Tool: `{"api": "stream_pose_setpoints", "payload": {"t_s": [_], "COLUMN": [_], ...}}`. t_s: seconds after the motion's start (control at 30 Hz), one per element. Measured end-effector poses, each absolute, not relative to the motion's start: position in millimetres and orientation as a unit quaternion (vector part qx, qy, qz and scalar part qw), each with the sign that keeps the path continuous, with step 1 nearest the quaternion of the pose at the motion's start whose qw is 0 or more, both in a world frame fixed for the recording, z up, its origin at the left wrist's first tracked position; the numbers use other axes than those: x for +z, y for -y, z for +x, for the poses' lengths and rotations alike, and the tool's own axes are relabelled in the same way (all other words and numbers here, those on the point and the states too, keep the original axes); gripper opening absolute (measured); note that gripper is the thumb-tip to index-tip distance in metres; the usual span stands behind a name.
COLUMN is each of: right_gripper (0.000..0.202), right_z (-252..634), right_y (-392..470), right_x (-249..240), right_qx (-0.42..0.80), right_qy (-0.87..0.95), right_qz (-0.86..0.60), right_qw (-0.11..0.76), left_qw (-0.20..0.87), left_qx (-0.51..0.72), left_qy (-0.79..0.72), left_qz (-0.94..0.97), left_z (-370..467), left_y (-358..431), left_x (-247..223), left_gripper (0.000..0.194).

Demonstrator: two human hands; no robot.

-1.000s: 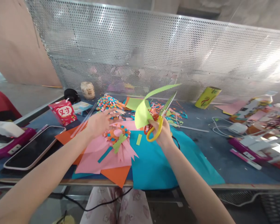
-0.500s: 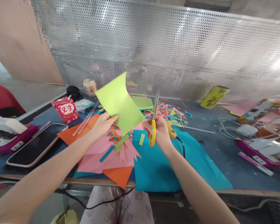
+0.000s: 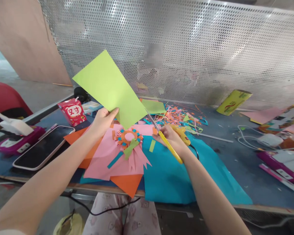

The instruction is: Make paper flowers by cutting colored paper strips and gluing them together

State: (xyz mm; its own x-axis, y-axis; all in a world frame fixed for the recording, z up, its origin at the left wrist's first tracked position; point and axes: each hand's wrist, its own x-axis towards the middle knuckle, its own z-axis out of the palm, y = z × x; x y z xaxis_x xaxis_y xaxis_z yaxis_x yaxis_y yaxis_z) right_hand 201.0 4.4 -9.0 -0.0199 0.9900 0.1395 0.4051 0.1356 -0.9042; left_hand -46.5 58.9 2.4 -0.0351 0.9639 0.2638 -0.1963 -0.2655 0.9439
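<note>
paper, a light green sheet (image 3: pixel 110 89), is pinched at its lower edge by the left hand (image 3: pixel 104 121), the thumb flat on the front and the other fingers mostly hidden behind. the grip is closed on it, and the sheet slants up and away above the hand, with one corner reaching across toward the right hand (image 3: pixel 171 138). that right hand is curled round the yellow-handled scissors (image 3: pixel 170 147); how its fingers sit in the loops is hard to tell. the blades point up and leftward from the grip, their tips at the sheet's near corner, though whether they touch it i can't tell.

below and between the two grips lies an orange and blue paper rosette (image 3: pixel 129 136) with a pink centre, on pink paper (image 3: pixel 100 164). a small green strip (image 3: pixel 152 146) is just left of the right hand, on a big blue sheet (image 3: pixel 169 182) that spreads out beneath that wrist. just behind the same hand is a yellow glue gun (image 3: pixel 183 133), and beyond it a heap of paper scraps (image 3: pixel 177 114). out to the left of the left hand are a red packet (image 3: pixel 73 112) and, nearer the body, a phone (image 3: pixel 44 148).
</note>
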Motion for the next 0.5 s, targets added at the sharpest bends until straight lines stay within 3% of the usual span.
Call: {"api": "stream_pose_setpoints", "payload": {"t_s": [0.5], "right_gripper": [0.046], "right_z": [194.0], "right_y": [3.2], "right_x": [-1.1], "right_qx": [0.372], "right_qy": [0.614], "right_qz": [-0.588], "right_qw": [0.373], "left_qw": [0.44], "left_qx": [0.582], "left_qy": [-0.409], "left_qz": [0.548], "left_z": [-43.6], "left_y": [-59.2], "left_x": [-5.2], "left_gripper": [0.034]}}
